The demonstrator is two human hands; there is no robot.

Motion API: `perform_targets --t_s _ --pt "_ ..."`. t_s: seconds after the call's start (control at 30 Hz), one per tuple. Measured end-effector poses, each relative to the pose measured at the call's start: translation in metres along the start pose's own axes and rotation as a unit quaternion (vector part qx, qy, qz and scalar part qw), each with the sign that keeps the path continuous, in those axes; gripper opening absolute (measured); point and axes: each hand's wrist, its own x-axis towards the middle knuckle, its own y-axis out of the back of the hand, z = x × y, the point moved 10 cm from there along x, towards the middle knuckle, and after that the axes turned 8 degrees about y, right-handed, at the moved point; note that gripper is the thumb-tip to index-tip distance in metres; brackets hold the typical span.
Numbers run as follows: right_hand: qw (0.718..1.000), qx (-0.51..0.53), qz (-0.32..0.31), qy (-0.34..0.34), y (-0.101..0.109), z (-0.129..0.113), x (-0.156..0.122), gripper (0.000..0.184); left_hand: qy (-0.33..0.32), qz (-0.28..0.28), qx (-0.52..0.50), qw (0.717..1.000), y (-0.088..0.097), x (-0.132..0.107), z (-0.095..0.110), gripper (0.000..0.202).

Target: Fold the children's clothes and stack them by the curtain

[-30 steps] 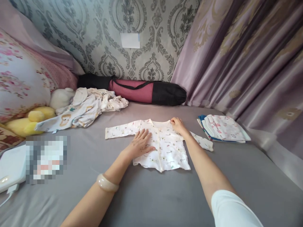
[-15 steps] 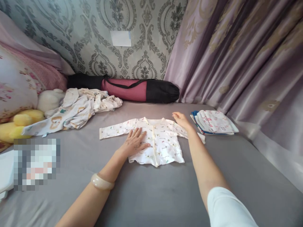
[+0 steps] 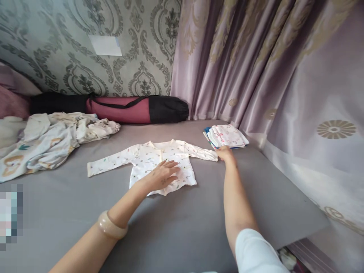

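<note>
A small white baby shirt (image 3: 182, 167) with a tiny coloured print lies spread out on the grey bed sheet (image 3: 182, 227), front side up. Its left sleeve stretches flat toward the loose clothes. My left hand (image 3: 163, 176), with a pale bangle (image 3: 112, 225) on the wrist, is over the front of the shirt, fingers stretched out; whether it presses on the cloth I cannot tell. At the cuff of the right-hand sleeve, my right hand (image 3: 226, 154) has its fingers closed on the sleeve end.
Folded clothes (image 3: 227, 135) are stacked just beyond my right hand. Crumpled printed clothes (image 3: 54, 136) lie at the left. A long black and dark-red bag (image 3: 122, 110) rests against the wall. Purple curtains (image 3: 204, 60) hang at the right, beside the bed's edge.
The view has turned to the right. My right hand has gone from above the shirt's shoulder to the cuff and closed on it. My left hand has shifted toward the shirt's middle.
</note>
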Motion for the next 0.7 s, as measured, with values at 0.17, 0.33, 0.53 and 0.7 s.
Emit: perform_targets --t_s 0.17,0.33,0.53,0.7 --pt "0.999 0.011 -0.043 -0.023 -0.015 0.001 0.0 0.011 -0.061 -0.013 0.006 0.998 -0.012 0.023 0.061 0.032" --pt "0.998 0.065 -0.024 0.003 -0.015 -0.001 0.005 0.014 0.0 -0.033 0.07 0.997 -0.038 0.035 0.072 0.023" --pt "0.989 0.135 0.056 -0.007 -0.011 0.001 0.015 0.038 0.033 -0.002 0.052 0.998 -0.039 0.035 0.06 0.023" --pt "0.98 0.163 0.109 -0.024 -0.007 0.004 0.014 0.043 0.024 0.021 -0.028 0.999 -0.033 0.034 0.055 0.025"
